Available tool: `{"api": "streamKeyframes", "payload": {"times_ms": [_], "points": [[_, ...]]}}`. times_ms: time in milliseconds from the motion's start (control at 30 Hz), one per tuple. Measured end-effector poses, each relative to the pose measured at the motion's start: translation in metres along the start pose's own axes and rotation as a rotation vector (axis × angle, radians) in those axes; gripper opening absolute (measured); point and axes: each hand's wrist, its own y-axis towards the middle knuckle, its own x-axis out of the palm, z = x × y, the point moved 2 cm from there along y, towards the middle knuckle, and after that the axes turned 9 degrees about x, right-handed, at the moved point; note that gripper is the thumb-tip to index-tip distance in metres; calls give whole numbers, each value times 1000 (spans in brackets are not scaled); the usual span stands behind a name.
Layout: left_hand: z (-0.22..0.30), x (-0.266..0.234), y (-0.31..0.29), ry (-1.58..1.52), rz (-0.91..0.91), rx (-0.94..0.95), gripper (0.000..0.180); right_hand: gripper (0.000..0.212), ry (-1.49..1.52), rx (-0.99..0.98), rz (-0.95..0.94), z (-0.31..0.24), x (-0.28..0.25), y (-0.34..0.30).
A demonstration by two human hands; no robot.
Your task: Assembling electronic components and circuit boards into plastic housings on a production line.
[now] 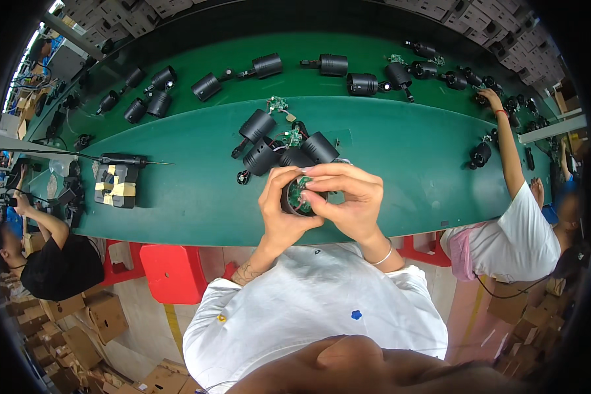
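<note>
Black housing (287, 202), likely rigid: your left fingers (273, 192) grasp its safer outer wall, right fingers (343, 186) pinch the fragile-looking green board (301, 192).

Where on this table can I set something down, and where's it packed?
The green tabletop looks bare between the taped black box and your left hand, and between your right hand and the black cylinder at right. It's crowded just beyond your hands, with black cylinders and circuit boards.

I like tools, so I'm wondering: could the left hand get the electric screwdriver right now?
Probably, but it would have to let go first: the left hand is around a black cylindrical housing. Nothing visible stands between it and the electric screwdriver.
</note>
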Motion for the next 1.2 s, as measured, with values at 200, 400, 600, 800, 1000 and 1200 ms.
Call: {"api": "streamKeyframes", "payload": {"times_ms": [200, 400, 600, 800, 1000, 1200], "points": [[-1, -1, 2, -133, -4, 20, 73, 18, 34, -22, -127, 2, -3, 8], [-3, 3, 1, -74, 25, 117, 72, 15, -83, 16, -93, 1, -2, 1], [2, 14, 0, -80, 50, 146, 69, 13, -31, 67, -22, 4, 2, -10], [-1, 19, 0, -26, 103, 221, 66, 11, -136, 12, 42, 1, 1, -13], [-1, 20, 1, 129, 137, 276, 63, 18, -48, 102, -22, 6, -5, -13], [3, 23, -1, 258, 130, 320, 60, 44, 507, 459, -112, 25, -4, -14]]}}
